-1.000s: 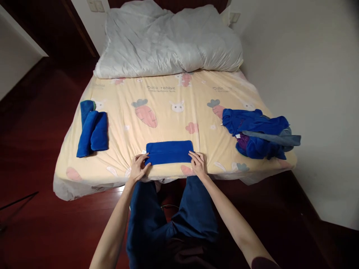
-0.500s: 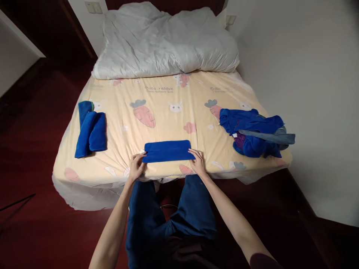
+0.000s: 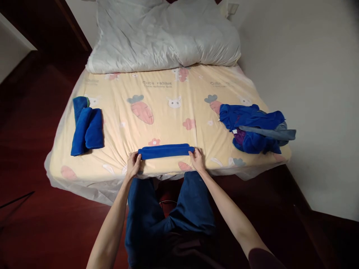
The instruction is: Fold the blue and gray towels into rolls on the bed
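Observation:
A blue cloth (image 3: 166,151), folded into a narrow strip, lies near the front edge of the bed. My left hand (image 3: 134,163) pinches its left end between thumb and fingers. At the other end, my right hand (image 3: 196,159) grips the right corner the same way. The strip's near layer is lifted and laid partly over the far one, whose back edge still shows. To the left lie folded blue cloths (image 3: 87,129), one with a green edge. A loose heap of blue cloths (image 3: 254,129) sits on the right, with a grey-blue strip and a purple piece among it.
The bed (image 3: 168,119) has a yellow sheet printed with carrots and rabbits. A bunched white quilt (image 3: 165,41) spans its far end. A pale wall (image 3: 303,93) stands on the right, and dark red floor (image 3: 28,142) shows on the left.
Both hands have lifted the near edge of the blue cloth and folded it away from me, so the strip is narrower. The view has tilted down slightly.

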`<state>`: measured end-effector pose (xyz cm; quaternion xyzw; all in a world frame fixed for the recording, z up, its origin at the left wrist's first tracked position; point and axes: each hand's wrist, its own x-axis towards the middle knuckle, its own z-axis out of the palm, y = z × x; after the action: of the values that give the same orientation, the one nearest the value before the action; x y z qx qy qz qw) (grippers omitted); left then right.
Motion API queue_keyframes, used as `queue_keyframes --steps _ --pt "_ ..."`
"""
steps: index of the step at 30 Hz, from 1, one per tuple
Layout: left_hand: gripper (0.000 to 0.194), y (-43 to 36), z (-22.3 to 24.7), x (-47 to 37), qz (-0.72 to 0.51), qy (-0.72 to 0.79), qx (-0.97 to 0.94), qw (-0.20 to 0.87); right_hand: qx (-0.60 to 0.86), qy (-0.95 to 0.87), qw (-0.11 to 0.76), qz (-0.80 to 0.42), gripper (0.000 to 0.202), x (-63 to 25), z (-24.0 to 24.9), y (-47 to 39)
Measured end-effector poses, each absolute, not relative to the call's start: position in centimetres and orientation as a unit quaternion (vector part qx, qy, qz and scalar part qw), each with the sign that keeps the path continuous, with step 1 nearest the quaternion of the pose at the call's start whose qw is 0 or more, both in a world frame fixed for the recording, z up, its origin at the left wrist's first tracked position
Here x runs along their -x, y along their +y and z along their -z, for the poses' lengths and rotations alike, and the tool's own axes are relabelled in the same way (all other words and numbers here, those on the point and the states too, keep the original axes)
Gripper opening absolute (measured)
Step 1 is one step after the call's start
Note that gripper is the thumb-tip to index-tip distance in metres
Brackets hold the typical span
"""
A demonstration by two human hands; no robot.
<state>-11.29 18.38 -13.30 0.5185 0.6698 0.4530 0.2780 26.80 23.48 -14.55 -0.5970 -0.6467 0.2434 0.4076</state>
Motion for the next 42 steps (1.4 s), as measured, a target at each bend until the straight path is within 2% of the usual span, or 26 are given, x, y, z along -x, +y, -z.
queue_keyframes --steps 8,19,22,25,28,31,34,36,39,42 --pt "0.037 18.4 12.1 10.3 -0.506 0.632 -0.480 0.337 0.579 -0.576 0.466 -0.341 0.040 -26.0 14.7 23.7" --pt "0.024 18.5 11.8 9.7 -0.466 0.688 -0.492 0.260 0.586 -0.581 0.452 -0.339 0.028 -26.0 13.5 23.8" --pt "0.023 18.7 11.5 9.4 -0.424 0.709 -0.511 0.236 0.613 -0.588 0.412 -0.329 0.026 -26.0 13.0 24.0" --pt "0.025 18.4 10.6 9.0 -0.351 0.753 -0.531 0.169 0.648 -0.610 0.345 -0.296 0.026 -25.6 11.9 24.1" --pt "0.033 17.6 8.8 7.7 -0.287 0.774 -0.560 0.072 0.673 -0.648 0.307 -0.181 0.033 -24.4 10.0 23.6" --pt "0.044 16.9 7.0 5.5 -0.248 0.697 -0.673 0.024 0.625 -0.726 0.270 -0.097 0.045 -22.1 7.8 22.6" --pt "0.053 16.8 6.5 3.0 -0.197 0.589 -0.782 0.039 0.510 -0.827 0.213 -0.102 0.049 -19.6 6.8 21.7" --pt "0.056 17.2 7.0 2.0 -0.174 0.571 -0.800 0.057 0.463 -0.861 0.176 -0.115 0.050 -18.4 7.2 21.4" --pt "0.057 17.8 8.1 2.1 -0.166 0.584 -0.790 0.085 0.455 -0.869 0.146 -0.130 0.053 -18.1 8.5 21.1" --pt "0.058 17.2 8.5 3.1 -0.195 0.601 -0.765 0.125 0.469 -0.858 0.151 -0.144 0.054 -19.3 9.3 21.2"
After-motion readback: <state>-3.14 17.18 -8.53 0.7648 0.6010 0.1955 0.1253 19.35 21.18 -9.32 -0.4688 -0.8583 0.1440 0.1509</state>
